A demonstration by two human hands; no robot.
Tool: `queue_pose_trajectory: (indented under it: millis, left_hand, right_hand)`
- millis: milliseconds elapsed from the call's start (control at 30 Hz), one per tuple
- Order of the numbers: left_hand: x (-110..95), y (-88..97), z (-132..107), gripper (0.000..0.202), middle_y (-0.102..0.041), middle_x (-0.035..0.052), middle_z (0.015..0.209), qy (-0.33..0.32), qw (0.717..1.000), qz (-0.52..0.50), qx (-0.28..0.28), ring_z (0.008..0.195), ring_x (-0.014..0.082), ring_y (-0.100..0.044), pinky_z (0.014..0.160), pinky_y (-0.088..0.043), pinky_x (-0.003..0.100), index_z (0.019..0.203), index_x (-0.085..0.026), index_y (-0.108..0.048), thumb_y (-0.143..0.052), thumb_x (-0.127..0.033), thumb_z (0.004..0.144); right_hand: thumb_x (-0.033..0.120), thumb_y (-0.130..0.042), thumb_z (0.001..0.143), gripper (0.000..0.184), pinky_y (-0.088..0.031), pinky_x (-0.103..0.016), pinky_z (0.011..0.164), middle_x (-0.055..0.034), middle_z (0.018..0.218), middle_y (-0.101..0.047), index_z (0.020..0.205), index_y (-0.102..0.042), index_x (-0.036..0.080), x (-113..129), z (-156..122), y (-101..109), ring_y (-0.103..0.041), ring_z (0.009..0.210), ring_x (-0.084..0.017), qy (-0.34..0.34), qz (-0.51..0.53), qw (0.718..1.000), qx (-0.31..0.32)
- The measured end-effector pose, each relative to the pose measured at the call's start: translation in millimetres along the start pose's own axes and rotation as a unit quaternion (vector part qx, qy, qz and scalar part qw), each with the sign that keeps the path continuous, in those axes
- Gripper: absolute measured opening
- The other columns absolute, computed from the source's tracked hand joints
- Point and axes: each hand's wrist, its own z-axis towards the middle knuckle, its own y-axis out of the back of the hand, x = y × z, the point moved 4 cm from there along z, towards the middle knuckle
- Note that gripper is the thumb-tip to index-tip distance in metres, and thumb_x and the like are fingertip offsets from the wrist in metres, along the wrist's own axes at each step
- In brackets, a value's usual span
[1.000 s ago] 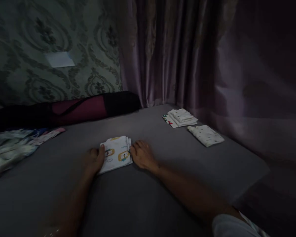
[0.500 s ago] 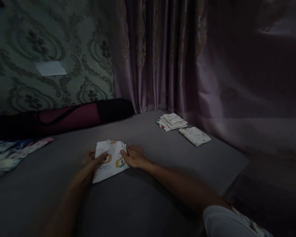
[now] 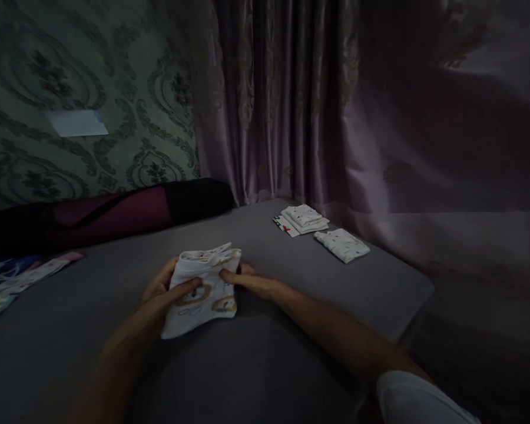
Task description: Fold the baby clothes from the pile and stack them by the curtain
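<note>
Between my two hands is a folded white garment [image 3: 203, 297] with tan and teal printed figures, its layered folds showing along the top. My left hand [image 3: 165, 288] grips its left side, thumb across the front and the other fingers behind. On the right side, my right hand [image 3: 247, 280] pinches the upper edge with the thumb in front; its other fingers are partly hidden behind the cloth. The garment is tilted up over the grey bed surface [image 3: 265, 353].
A small stack of folded white clothes [image 3: 304, 219] lies toward the back right, with another folded patterned garment [image 3: 342, 244] beside it. Loose clothes [image 3: 22, 280] lie at the left. A long black and maroon bag [image 3: 115, 209] rests along the wall, and curtains [image 3: 287, 106] hang behind.
The folded garment has been tipped upright from a flatter position, so its top folds now show. My hands have shifted their hold on it. The view has turned slightly right.
</note>
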Motion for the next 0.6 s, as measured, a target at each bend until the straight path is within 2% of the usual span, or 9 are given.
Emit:
queue_pose_trajectory:
  millis: [67,167,300,367,467,533,600]
  left_hand:
    - [-6,-7.6,-6,0.071,-0.075,0.0035,0.095,0.009,1.0,-0.017,-0.003,0.079,0.0297,-0.071,0.063,-0.061,0.037,0.114,-0.027,-0.06,-0.085,-0.03,0.048]
    - [-6,-19.4,-8,0.072,-0.073,0.0063,0.101,0.025,0.998,-0.057,0.018,0.083,0.0314,-0.071,0.067,-0.061,0.04,0.122,-0.025,-0.055,-0.081,-0.027,0.054]
    - [10,-32.8,-2,0.062,-0.072,0.0081,0.103,0.06,0.992,-0.108,0.006,0.082,0.0304,-0.071,0.068,-0.061,0.041,0.126,-0.024,-0.052,-0.071,-0.022,0.067]
    - [25,-39.1,2,0.058,-0.072,0.0089,0.1,0.1,0.988,-0.119,-0.006,0.081,0.0295,-0.072,0.068,-0.061,0.042,0.127,-0.023,-0.05,-0.067,-0.018,0.072]
    - [47,-46.4,5,0.048,-0.072,0.0105,0.098,0.17,0.978,-0.12,0.011,0.083,0.028,-0.072,0.07,-0.061,0.04,0.123,-0.019,-0.053,-0.065,-0.015,0.076]
    - [59,-46.1,7,0.038,-0.072,0.0113,0.1,0.198,0.973,-0.114,0.024,0.087,0.0257,-0.071,0.073,-0.061,0.037,0.117,-0.018,-0.056,-0.064,-0.014,0.08]
    - [67,-40.3,10,0.031,-0.07,0.012,0.106,0.205,0.973,-0.108,0.01,0.092,0.023,-0.07,0.078,-0.06,0.033,0.112,-0.016,-0.057,-0.062,-0.012,0.082]
  right_hand:
    - [0.06,-0.074,0.065,0.065,-0.044,-0.041,0.1,-0.0083,0.113,-0.068,0.116,-0.061,0.02,4,-6,1,-0.059,0.112,-0.024,-0.006,0.089,0.995,0.034]
    - [0.053,-0.08,0.06,0.063,-0.042,-0.042,0.101,-0.0085,0.11,-0.069,0.11,-0.063,0.019,9,-16,8,-0.062,0.109,-0.025,-0.013,0.152,0.988,0.036]
    - [0.045,-0.086,0.053,0.061,-0.044,-0.044,0.099,-0.0092,0.103,-0.071,0.102,-0.064,0.016,7,-31,13,-0.066,0.099,-0.026,-0.054,0.182,0.982,0.019]
    - [0.043,-0.086,0.053,0.058,-0.047,-0.045,0.095,-0.0071,0.098,-0.072,0.1,-0.063,0.018,1,-37,15,-0.067,0.094,-0.026,-0.076,0.174,0.982,-0.021]
    - [0.035,-0.081,0.06,0.041,-0.051,-0.043,0.087,-0.0025,0.089,-0.073,0.094,-0.061,0.023,-14,-47,24,-0.068,0.084,-0.023,-0.136,0.13,0.976,-0.111]
    - [0.027,-0.075,0.065,0.028,-0.053,-0.041,0.082,-0.0001,0.082,-0.072,0.088,-0.06,0.024,-21,-55,33,-0.069,0.079,-0.021,-0.185,0.102,0.965,-0.153]
    - [0.021,-0.07,0.068,0.021,-0.054,-0.038,0.078,0.0011,0.079,-0.071,0.087,-0.06,0.025,-21,-66,45,-0.069,0.076,-0.02,-0.212,0.091,0.959,-0.168]
